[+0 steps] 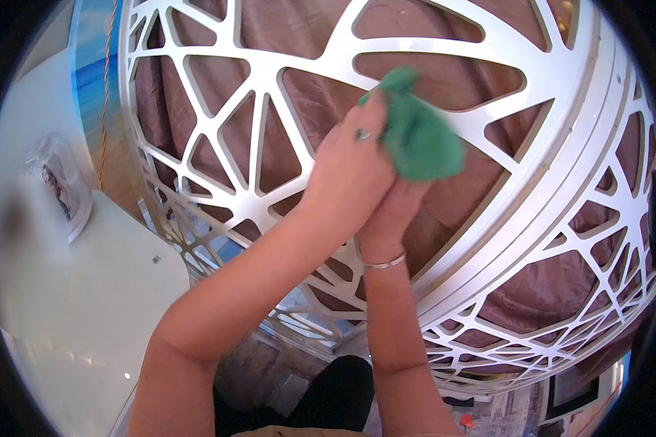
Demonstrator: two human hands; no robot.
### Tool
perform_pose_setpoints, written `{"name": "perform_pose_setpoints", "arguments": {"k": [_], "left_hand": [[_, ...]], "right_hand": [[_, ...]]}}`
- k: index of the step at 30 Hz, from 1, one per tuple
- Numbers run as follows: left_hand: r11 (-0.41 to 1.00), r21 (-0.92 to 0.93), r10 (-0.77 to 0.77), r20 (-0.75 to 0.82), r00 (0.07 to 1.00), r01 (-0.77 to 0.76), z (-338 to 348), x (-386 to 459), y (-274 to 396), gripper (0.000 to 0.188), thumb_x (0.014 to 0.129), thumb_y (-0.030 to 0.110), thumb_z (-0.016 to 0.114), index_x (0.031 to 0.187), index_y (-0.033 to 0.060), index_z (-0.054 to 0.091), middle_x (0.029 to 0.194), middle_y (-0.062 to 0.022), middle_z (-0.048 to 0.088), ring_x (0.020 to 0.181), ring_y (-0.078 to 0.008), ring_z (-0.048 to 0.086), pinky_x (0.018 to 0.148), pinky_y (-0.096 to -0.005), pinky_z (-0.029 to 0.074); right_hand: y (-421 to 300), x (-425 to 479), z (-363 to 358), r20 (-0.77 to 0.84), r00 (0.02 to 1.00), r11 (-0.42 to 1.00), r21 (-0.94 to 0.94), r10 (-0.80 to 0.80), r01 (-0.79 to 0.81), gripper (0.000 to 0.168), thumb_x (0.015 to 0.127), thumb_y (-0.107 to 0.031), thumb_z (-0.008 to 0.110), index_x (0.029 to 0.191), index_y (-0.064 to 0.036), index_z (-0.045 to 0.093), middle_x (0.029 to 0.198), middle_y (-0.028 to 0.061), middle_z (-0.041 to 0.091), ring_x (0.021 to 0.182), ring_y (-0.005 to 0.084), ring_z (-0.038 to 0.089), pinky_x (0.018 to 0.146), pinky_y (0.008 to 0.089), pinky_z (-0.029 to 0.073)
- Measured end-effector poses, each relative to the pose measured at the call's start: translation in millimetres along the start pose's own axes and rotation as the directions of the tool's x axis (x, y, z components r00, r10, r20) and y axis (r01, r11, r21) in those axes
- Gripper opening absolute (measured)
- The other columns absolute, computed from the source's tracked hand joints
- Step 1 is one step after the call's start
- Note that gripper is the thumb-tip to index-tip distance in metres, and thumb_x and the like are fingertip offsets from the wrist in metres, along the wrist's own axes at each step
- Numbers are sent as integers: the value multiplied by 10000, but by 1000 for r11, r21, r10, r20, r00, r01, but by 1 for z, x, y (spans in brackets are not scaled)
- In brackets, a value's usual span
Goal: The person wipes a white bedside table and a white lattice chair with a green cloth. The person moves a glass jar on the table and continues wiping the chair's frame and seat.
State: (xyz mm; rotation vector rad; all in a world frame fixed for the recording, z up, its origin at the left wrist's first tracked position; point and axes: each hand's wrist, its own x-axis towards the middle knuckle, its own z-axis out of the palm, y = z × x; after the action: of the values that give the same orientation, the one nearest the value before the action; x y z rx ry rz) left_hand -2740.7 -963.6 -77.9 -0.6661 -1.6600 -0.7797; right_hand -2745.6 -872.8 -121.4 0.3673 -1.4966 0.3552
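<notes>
Both of my hands are raised together in front of a white lattice panel (pixel 251 202) with irregular cut-out openings. A green cloth (pixel 423 136), slightly blurred, is bunched in them. My left hand (pixel 352 158), with a ring on one finger, is closed on the cloth's left side. Below the cloth and partly behind the left hand is my right hand (pixel 402 210), a bracelet at its wrist; the cloth covers its fingers. Brown fabric (pixel 454 202) hangs behind the lattice. Whether the cloth touches the panel cannot be told.
A pale glossy surface (pixel 104 306) lies at the left, with a clear domed object (pixel 60 185) on it. Beside a beach picture (pixel 95 82) hangs a twisted cord (pixel 105 98). A white frame edge (pixel 503 229) divides this panel from another lattice panel (pixel 574 246) at the right.
</notes>
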Motion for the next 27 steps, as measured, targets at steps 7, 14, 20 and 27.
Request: {"name": "perform_pose_setpoints", "arguments": {"k": [7,14,20,27], "left_hand": [[993,54,-117,342,933,105,-48,-49,-31,331,717,5,624,1045,-38,623,1153,-279,563,967,-438,602,820,-465,538],[997,22,69,298,952,-79,-28,-16,-9,239,725,2,576,957,-51,593,1136,-246,586,1005,-425,590,814,-456,533],[998,44,-58,310,949,47,-40,-52,-34,414,729,-9,571,1142,-23,580,1198,-244,584,1054,-445,571,905,-478,484],[984,-176,1,42,999,6,-22,-78,17,376,768,83,635,1135,6,607,1171,-172,601,1006,-368,578,851,-444,480]], "right_hand": [[-25,-60,5,208,978,974,223,-17,-31,372,838,-100,651,1175,36,574,1290,248,497,1161,427,499,1016,546,361],[-45,-25,3,62,939,888,309,338,-340,522,879,-157,636,1325,31,440,1311,289,418,1202,445,428,1015,501,343],[-58,-60,11,191,934,889,300,301,-347,523,841,-125,633,1314,21,466,1305,283,439,1136,463,473,983,500,382],[-16,-49,-62,136,991,999,48,-5,-2,353,834,-152,641,1167,-37,620,1199,163,596,1053,370,554,899,448,424]]}}
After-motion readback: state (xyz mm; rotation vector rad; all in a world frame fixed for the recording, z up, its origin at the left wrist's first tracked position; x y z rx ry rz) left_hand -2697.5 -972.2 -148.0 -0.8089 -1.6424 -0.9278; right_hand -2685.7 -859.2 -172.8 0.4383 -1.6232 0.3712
